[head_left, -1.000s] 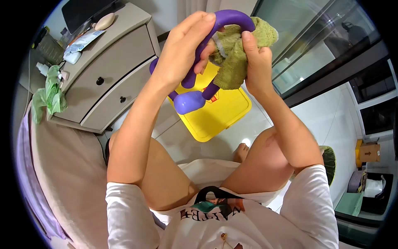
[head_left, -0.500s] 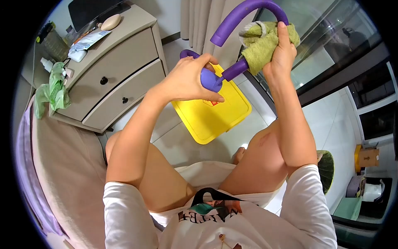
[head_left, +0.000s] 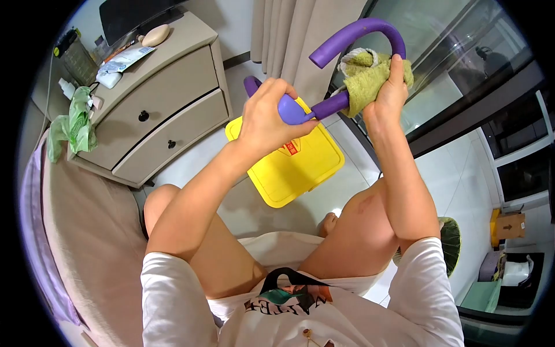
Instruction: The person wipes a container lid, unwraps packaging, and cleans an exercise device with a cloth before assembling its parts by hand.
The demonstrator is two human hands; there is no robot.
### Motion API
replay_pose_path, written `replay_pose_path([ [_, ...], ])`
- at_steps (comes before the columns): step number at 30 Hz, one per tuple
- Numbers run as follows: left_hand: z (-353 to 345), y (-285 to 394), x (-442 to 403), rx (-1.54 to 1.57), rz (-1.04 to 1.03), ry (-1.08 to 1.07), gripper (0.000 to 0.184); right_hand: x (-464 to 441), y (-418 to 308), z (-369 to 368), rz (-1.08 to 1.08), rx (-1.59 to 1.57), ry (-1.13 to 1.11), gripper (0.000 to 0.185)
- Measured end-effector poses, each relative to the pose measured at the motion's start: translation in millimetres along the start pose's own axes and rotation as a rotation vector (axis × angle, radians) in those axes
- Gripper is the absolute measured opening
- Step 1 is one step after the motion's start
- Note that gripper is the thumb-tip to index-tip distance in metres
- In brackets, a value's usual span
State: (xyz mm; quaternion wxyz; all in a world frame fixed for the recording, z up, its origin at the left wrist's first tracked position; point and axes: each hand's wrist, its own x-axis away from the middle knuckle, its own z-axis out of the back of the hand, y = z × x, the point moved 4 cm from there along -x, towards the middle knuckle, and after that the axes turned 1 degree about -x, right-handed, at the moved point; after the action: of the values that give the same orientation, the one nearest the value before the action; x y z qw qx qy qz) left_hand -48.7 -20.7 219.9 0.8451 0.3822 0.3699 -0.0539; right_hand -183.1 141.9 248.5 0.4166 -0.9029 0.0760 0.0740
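A purple foam-covered thigh exerciser (head_left: 363, 30) is held up in front of me, one curved arm looping at the upper right. My left hand (head_left: 267, 113) grips its round blue-violet hub (head_left: 293, 110), thumb below and fingers over the top. Behind that hand, a bit of the other purple arm (head_left: 252, 85) shows. A fuzzy green cloth (head_left: 370, 85) with a grey-white edge is wrapped around the foam near the hub. My right hand (head_left: 388, 92) is closed on this cloth, thumb pointing up; its other fingers are largely hidden.
Below the exerciser, a yellow lidded box (head_left: 298, 173) stands on the tiled floor. A beige drawer cabinet (head_left: 167, 98) with several items on top is at left, beside a covered bed (head_left: 92, 231). Glass doors (head_left: 445, 69) and a green-lined bin (head_left: 451, 246) are at right.
The exerciser's looped arm has tipped slightly lower and to the right. My right hand and the cloth have moved a little down toward the hub. Both hands keep their hold.
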Motion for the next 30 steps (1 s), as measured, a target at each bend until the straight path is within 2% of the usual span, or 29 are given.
replay_pose_path([
  [7, 1, 8, 1, -0.054, -0.069, 0.021, 0.049, 14, 5, -1, 0.05, 0.008, 0.097, 0.031],
  [12, 0, 16, 1, -0.062, -0.088, 0.037, 0.057, 37, 15, -13, -0.053, 0.003, 0.128, 0.033],
  [16, 4, 13, 0, -0.074, -0.051, 0.035, 0.055, 41, 19, -15, -0.061, 0.018, 0.149, 0.033],
  [23, 5, 11, 2, -0.076, -0.046, 0.041, 0.055, 48, 34, -11, -0.105, 0.029, 0.149, 0.032],
  [28, 6, 9, -3, -0.068, -0.037, 0.025, 0.055, 32, 23, -15, -0.193, 0.046, 0.044, 0.036],
  [30, 9, 6, -7, -0.054, -0.04, 0.016, 0.053, 25, 14, -13, -0.143, 0.086, 0.037, 0.034],
])
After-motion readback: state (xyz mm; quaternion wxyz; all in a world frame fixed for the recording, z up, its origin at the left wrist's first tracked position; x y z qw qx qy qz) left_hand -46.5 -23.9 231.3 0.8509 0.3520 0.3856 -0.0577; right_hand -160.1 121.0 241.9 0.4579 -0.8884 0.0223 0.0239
